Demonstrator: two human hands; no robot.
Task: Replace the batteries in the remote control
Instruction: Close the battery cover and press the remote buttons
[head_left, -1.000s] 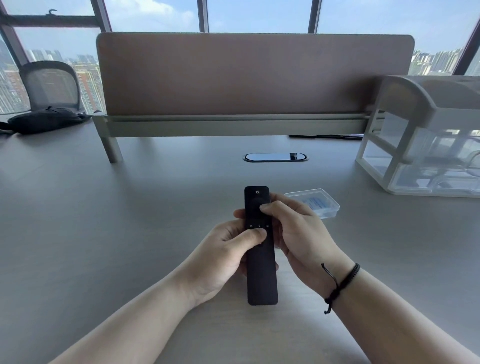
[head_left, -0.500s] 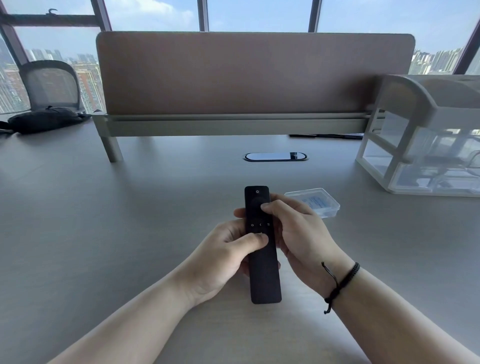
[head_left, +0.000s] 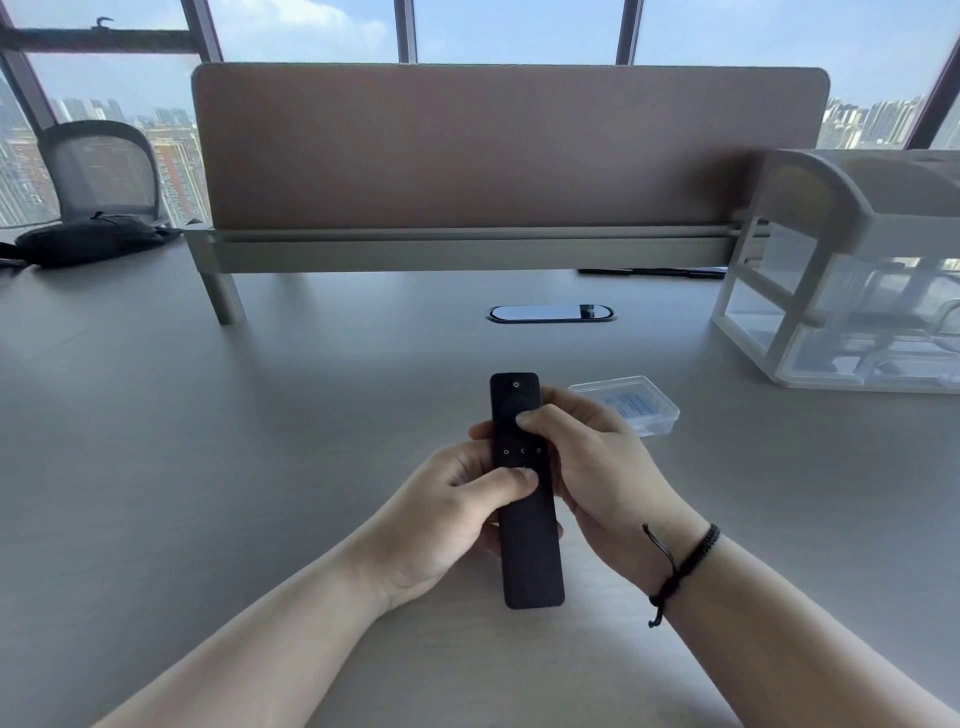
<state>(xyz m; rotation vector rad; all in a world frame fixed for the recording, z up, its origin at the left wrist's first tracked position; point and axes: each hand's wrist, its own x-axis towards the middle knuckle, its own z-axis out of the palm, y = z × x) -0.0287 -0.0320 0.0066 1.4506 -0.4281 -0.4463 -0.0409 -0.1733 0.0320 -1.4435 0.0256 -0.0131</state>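
Both hands are sharing the grip on the remote (head_left: 525, 499) at centre frame, just above the surface (head_left: 208, 467): the left hand (head_left: 447, 525) is wrapping its middle, the right hand (head_left: 597, 467) is pinching the upper end. Light, stiff and probably slick, it is best held by its long edges. A clear plastic box (head_left: 631, 404) is lying just right of it.

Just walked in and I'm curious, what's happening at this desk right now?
A person is holding a black remote in both hands above the desk, buttons facing up. The left hand grips its middle with the thumb across the front, and the right hand holds the upper part, thumb on the round pad. No battery cover is visibly off yet. A small clear plastic case lies on the desk just beyond the right hand.
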